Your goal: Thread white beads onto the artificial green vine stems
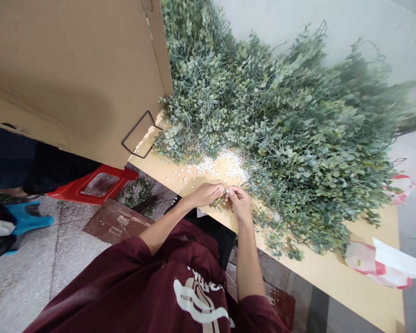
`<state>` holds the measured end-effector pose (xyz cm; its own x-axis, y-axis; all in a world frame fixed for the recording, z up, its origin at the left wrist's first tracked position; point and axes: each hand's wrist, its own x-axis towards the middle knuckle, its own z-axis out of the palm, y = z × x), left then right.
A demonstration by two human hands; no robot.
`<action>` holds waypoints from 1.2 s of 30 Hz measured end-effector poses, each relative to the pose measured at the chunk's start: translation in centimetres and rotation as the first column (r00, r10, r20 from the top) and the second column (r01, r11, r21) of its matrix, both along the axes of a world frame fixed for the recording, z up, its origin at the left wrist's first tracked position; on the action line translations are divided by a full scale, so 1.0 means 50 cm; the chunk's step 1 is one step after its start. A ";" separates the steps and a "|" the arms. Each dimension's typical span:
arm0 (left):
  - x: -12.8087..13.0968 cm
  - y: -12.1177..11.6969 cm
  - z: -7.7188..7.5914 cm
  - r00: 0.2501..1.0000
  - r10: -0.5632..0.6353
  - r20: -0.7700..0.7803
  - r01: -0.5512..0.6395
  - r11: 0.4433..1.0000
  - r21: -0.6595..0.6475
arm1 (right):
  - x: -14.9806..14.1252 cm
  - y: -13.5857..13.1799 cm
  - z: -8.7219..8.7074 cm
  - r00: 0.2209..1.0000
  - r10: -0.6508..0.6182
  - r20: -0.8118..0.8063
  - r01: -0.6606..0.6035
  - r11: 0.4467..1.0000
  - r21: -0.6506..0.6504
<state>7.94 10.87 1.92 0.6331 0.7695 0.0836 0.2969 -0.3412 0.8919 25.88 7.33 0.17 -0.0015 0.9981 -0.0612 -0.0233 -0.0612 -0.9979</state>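
The two hands meet above the near edge of the pale yellow table (365, 289), in front of a big heap of artificial leafy greenery (280, 115). On the left hand (206, 195), the thumb and the fingers are together, and they seem to pinch a thin green sprig (218, 203), which shows just below the fingertips. On the right hand (241, 203), the thumb and the forefinger are closed on a small white piece (228, 191), very near to the left fingertips. Its exact shape is too small to tell.

More small white pieces (234, 164) lie scattered on the table between the hands and the greenery. At the person's left stands a large cardboard box (72, 69), with a thin dark wire frame (138, 134) beside its corner.

I judge that the sprig is very light and flexible, probably of plastic, so it can bend away or catch on the other stems. It is better to take it by the bare stem, close to the working end, and not by the leaves. The white piece looks light and rather hard; it can slip or roll, therefore a gentle pinch at its sides suits it.
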 end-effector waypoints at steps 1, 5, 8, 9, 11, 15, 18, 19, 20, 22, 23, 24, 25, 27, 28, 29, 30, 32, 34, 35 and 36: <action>0.000 0.000 -0.001 1.000 0.000 -0.004 0.000 1.000 0.004 | 0.000 0.000 0.001 1.000 0.002 0.008 -0.002 1.000 0.002; 0.000 0.000 0.000 0.999 -0.006 -0.033 0.007 1.000 0.018 | 0.001 -0.001 0.003 0.999 0.019 0.037 -0.019 1.000 -0.003; 0.000 0.000 0.001 0.998 -0.011 -0.061 0.012 1.000 0.018 | 0.001 -0.002 0.004 0.999 0.023 0.047 -0.023 1.000 -0.009; 0.001 0.000 0.001 0.998 -0.009 -0.066 0.011 1.000 0.018 | 0.001 -0.002 0.005 0.999 0.025 0.047 -0.024 1.000 -0.012; 0.001 0.001 0.002 0.998 -0.006 -0.069 0.008 1.000 0.020 | 0.000 -0.001 0.006 0.998 0.029 0.050 -0.028 0.999 -0.020; 0.001 0.003 0.002 0.998 -0.011 -0.067 0.013 1.000 0.026 | -0.004 0.000 0.008 0.997 0.023 0.073 -0.021 0.999 -0.031; 0.002 0.004 0.002 0.997 -0.016 -0.077 0.018 0.999 0.029 | -0.005 0.001 0.010 0.997 0.025 0.079 -0.023 0.999 -0.028; 0.002 0.005 0.002 0.996 -0.017 -0.084 0.019 0.999 0.032 | -0.005 0.001 0.010 0.996 0.029 0.079 -0.027 0.999 -0.027; 0.002 0.005 0.002 0.996 -0.017 -0.092 0.020 0.999 0.036 | -0.005 0.001 0.010 0.996 0.033 0.079 -0.031 0.999 -0.026; 0.003 0.005 0.002 0.994 -0.016 -0.109 0.022 0.999 0.046 | -0.004 0.001 0.010 0.996 0.037 0.079 -0.035 0.999 -0.028; 0.003 0.005 0.001 0.993 -0.015 -0.116 0.021 0.998 0.051 | -0.005 0.001 0.010 0.996 0.038 0.080 -0.036 0.999 -0.028; 0.003 0.005 0.000 0.992 -0.014 -0.122 0.021 0.998 0.056 | -0.005 0.000 0.009 0.996 0.039 0.083 -0.036 0.999 -0.027; 0.003 0.004 -0.001 0.992 -0.013 -0.128 0.021 0.998 0.062 | -0.005 0.000 0.009 0.996 0.037 0.086 -0.036 0.999 -0.023; 0.003 0.003 -0.003 0.991 -0.011 -0.135 0.021 0.997 0.076 | -0.007 -0.002 0.008 0.995 0.034 0.092 -0.033 0.999 -0.014; 0.003 0.003 -0.003 0.991 -0.010 -0.137 0.022 0.996 0.084 | -0.008 -0.003 0.007 0.995 0.031 0.094 -0.030 1.000 -0.010; 0.003 0.002 -0.003 0.990 -0.011 -0.137 0.023 0.996 0.090 | -0.009 -0.004 0.007 0.995 0.027 0.095 -0.027 1.000 -0.005; 0.003 0.001 -0.003 0.991 -0.012 -0.135 0.024 0.995 0.094 | -0.009 -0.005 0.007 0.995 0.023 0.095 -0.023 1.000 0.000; 0.004 0.000 -0.001 0.992 -0.008 -0.126 0.019 0.996 0.090 | -0.010 -0.007 0.007 0.995 0.018 0.095 -0.019 1.000 0.008; 0.006 -0.003 0.001 0.994 0.003 -0.113 0.006 0.997 0.074 | -0.011 -0.008 0.008 0.996 0.005 0.094 -0.007 1.000 0.019; 0.006 -0.004 0.002 0.994 0.012 -0.108 -0.005 0.998 0.066 | -0.011 -0.008 0.009 0.996 -0.006 0.090 0.004 1.000 0.022; 0.007 -0.005 0.002 0.994 0.023 -0.105 -0.017 0.998 0.058 | -0.012 -0.009 0.010 0.996 -0.018 0.086 0.016 1.000 0.025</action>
